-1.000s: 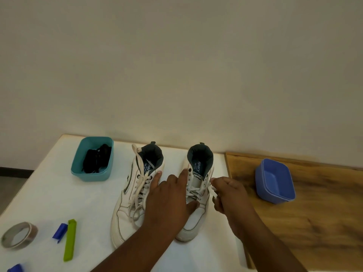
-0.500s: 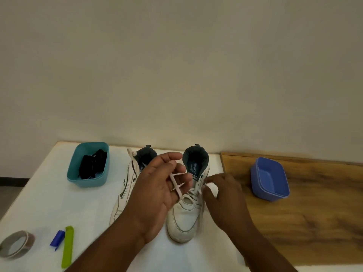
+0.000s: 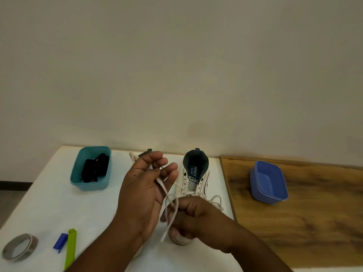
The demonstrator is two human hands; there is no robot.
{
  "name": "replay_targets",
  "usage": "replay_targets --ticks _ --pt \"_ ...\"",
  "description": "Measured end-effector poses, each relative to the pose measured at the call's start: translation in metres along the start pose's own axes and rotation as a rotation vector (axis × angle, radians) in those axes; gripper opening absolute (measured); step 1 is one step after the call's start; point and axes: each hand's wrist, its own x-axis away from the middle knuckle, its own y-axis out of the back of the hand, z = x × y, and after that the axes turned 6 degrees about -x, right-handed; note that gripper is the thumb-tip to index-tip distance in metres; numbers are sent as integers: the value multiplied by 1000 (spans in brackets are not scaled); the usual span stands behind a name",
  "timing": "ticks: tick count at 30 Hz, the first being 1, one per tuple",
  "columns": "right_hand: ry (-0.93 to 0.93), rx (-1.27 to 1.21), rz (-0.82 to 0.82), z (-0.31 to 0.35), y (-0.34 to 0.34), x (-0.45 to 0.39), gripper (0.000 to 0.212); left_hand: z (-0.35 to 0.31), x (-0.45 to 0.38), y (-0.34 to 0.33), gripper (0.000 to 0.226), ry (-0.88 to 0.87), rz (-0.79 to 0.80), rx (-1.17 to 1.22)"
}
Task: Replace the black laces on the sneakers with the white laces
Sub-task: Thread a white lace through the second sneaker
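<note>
Black laces (image 3: 95, 169) lie in the teal tub (image 3: 78, 173); left hand (image 3: 143, 193) and right hand (image 3: 194, 216) grip white lace (image 3: 167, 195), apparently tying the final sneaker (image 3: 194, 179).

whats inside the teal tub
A heap of black laces lies in the teal tub. Whatever lies beneath the heap is hidden.

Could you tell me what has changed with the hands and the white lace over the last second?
The left hand lifted off the sneakers, palm turned up, and now pinches one white lace end raised. The right hand moved from the right sneaker eyelets down across its front, its grip on the lace. Black laces remain in the teal bin; the blue bin is unmoved.
</note>
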Motion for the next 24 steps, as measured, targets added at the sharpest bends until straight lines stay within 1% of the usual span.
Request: replay_targets --ticks 2,3,4,6,7,8,9,10,11,12,13,14,15,16,17,19,20,22,24 --pt "-5 27 -201 5 4 -1 28 -1 -2 6 34 -27 -61 -86" --pt "1 -15 -309 5 8 -1 34 -1 -3 9 34 -25 -96 -134" --pt "18 -99 -420 5 11 -1 36 -2 -5 14 35 -10 -134 -177" --pt "54 -359 -600 1 22 0 34 0 -9 20 38 48 -193 -229" --pt "69 -487 -643 0 28 -1 32 2 -9 21 38 78 -205 -234" --pt "79 -558 -660 0 31 -2 31 3 -10 20 37 102 -205 -225" --pt "81 -526 -662 -1 32 -3 32 5 -9 18 35 121 -198 -195" --pt "73 -369 -662 0 29 -3 29 7 -8 15 33 135 -180 -144" --pt "87 -146 -627 0 24 -2 21 8 -6 12 31 144 -151 -84" --pt "103 38 -545 -1 16 -3 16 8 -4 9 30 149 -120 -32" --pt "120 159 -408 -5 8 -3 20 8 -2 6 30 150 -95 6" --pt "118 193 -269 -7 -2 -5 21 8 -2 4 30 149 -78 36" --pt "107 213 -156 -11 -10 -6 15 8 -2 3 31 145 -68 61" --pt "89 205 -93 -12 -17 -8 10 7 -3 3 31 138 -62 75" --pt "82 229 -76 -16 -17 -9 15 6 -4 3 31 126 -61 77" --pt "60 268 -133 -15 -13 -9 26 3 -6 6 31 100 -108 65" --pt "51 319 -195 -15 -6 -8 29 2 -7 9 30 89 -154 54" --pt "60 563 -371 -16 14 -3 32 -1 -10 14 29 65 -247 30" --pt "41 804 -565 -17 36 5 37 -2 -10 17 28 52 -294 31"
